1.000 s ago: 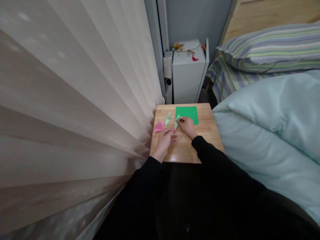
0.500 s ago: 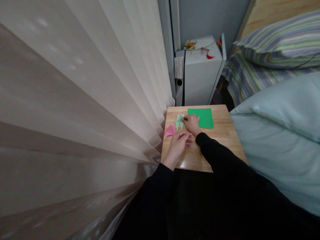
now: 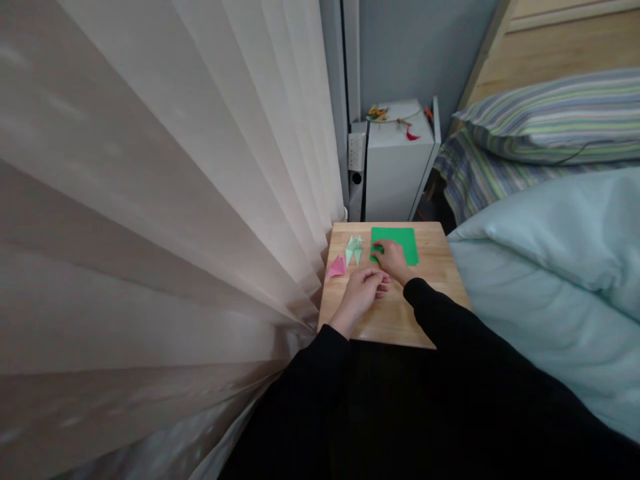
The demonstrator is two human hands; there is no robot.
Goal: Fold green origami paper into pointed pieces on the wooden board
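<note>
On a small wooden table (image 3: 425, 293) lies a square of green paper (image 3: 405, 241), perhaps a stack. My right hand (image 3: 393, 259) is over its left part, thumb and fingers apart and holding nothing that I can see. To the left stands a pale green folded paper figure (image 3: 353, 251) with pointed tips, apart from both hands. A pink folded paper piece (image 3: 337, 266) sits near the table's left edge. My left hand (image 3: 363, 291) hovers above the front of the table, fingers loosely bent and slightly apart, with no object visible in it.
A pleated curtain (image 3: 200, 200) runs along the left side of the table. Behind stands a white cabinet (image 3: 395, 180) with small ornaments on top. To the right are a light blue quilt (image 3: 540, 267) and a striped pillow (image 3: 550, 120).
My right hand has left the pale green figure and moved right onto the green paper. My left hand stays in nearly the same place. The camera view has shifted a little.
</note>
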